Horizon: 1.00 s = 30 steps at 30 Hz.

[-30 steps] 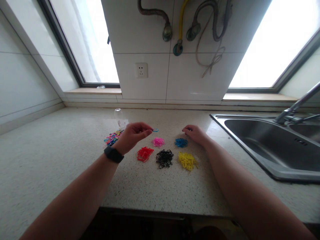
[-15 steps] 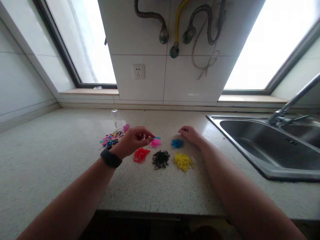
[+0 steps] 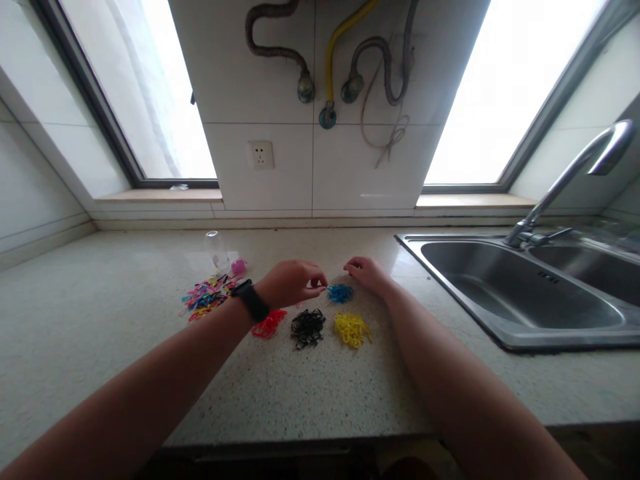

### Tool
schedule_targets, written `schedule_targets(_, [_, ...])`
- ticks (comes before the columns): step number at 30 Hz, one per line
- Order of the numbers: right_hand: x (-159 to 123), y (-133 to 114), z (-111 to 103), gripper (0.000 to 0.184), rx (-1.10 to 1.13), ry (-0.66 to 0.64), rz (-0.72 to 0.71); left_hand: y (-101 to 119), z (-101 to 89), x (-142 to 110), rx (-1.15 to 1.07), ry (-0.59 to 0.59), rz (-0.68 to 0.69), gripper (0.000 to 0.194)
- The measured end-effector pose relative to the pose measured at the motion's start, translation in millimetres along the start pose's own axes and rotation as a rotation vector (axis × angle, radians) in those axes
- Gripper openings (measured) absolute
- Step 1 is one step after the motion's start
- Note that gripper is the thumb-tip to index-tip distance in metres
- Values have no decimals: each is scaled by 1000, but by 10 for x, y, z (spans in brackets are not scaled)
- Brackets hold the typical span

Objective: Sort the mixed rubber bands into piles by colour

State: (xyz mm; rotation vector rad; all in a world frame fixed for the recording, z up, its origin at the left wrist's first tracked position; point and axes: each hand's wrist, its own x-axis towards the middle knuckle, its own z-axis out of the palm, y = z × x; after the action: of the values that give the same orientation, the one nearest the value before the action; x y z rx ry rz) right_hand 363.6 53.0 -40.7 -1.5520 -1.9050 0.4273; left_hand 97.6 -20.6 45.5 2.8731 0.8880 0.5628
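Observation:
My left hand point(image 3: 295, 283) pinches a small blue rubber band point(image 3: 328, 288) between thumb and finger, at the left edge of the pile of blue rubber bands point(image 3: 341, 293). Just beyond that pile, my right hand point(image 3: 367, 273) rests on the counter with fingers curled in; nothing shows in them. Nearer to me lie piles of red rubber bands point(image 3: 269, 324), black rubber bands point(image 3: 308, 329) and yellow rubber bands point(image 3: 353, 329). The pink pile is mostly hidden behind my left hand. A mixed heap of coloured rubber bands point(image 3: 207, 295) lies left of my left wrist.
A clear container point(image 3: 215, 250) and a pink object point(image 3: 239, 267) stand behind the mixed heap. To the right is a steel double sink point(image 3: 480, 293) with a tap point(image 3: 565, 187). The tiled wall with hoses point(image 3: 280, 52) rises behind the counter point(image 3: 280, 393).
My left hand has moved right with the blue rubber band, from above the pink pile to the blue pile. My right hand stays curled beside the blue pile. The view has shifted slightly.

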Motion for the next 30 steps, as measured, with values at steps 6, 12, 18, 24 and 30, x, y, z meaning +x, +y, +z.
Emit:
schedule_targets(6, [-10, -1, -15, 25, 2, 0, 4, -56, 192, 286, 159, -44, -7, 15])
schedule_targets(12, [7, 6, -11, 25, -13, 2, 2, -8, 279, 337, 247, -105, 14, 16])
schedule_targets(18, [-8, -29, -25, 25, -29, -9, 5, -65, 325, 281, 305, -130, 18, 16])
schedule_targets(24, [-30, -78, -46, 24, -42, -3, 9, -91, 341, 284, 353, -145, -9, 17])
schedule_targets(30, [-23, -84, -47, 24, -49, -10, 18, -89, 339, 339, 342, -177, -53, 18])
